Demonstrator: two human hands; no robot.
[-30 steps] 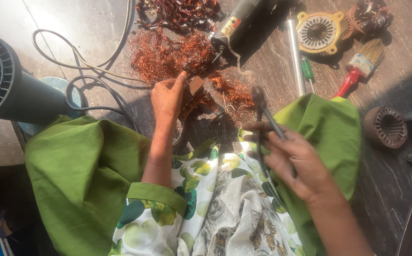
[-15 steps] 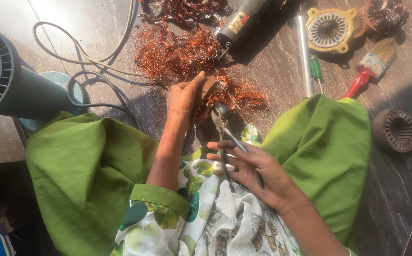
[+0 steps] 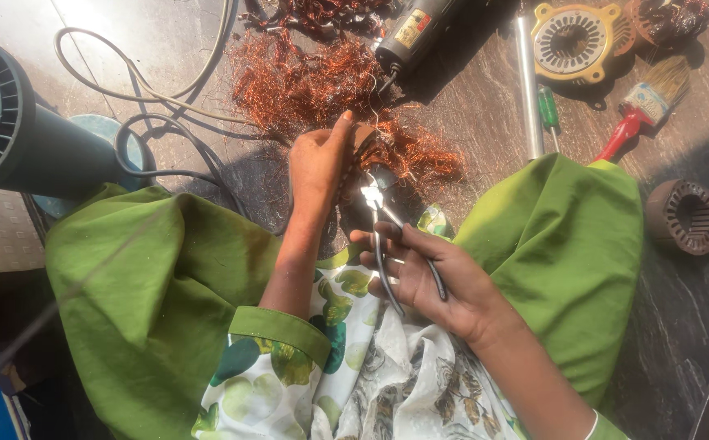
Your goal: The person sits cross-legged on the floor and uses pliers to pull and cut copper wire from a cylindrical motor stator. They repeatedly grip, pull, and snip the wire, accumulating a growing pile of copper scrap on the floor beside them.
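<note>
Since the earlier frame my right hand (image 3: 440,281), fingers wrapped round the pliers (image 3: 395,236), brought their nose up-left to the copper-wound piece (image 3: 371,147) pinched in my left hand (image 3: 318,163).

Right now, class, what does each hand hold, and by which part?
The right hand holds pliers by their two handles. The left hand grips a small motor part tangled in copper wire; its exact hold is hidden.

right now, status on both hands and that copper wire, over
Left hand gripping a small part in the tangled copper wire. Right hand closed on pliers, nose at that part. Power tool and cable lie close by.
</note>
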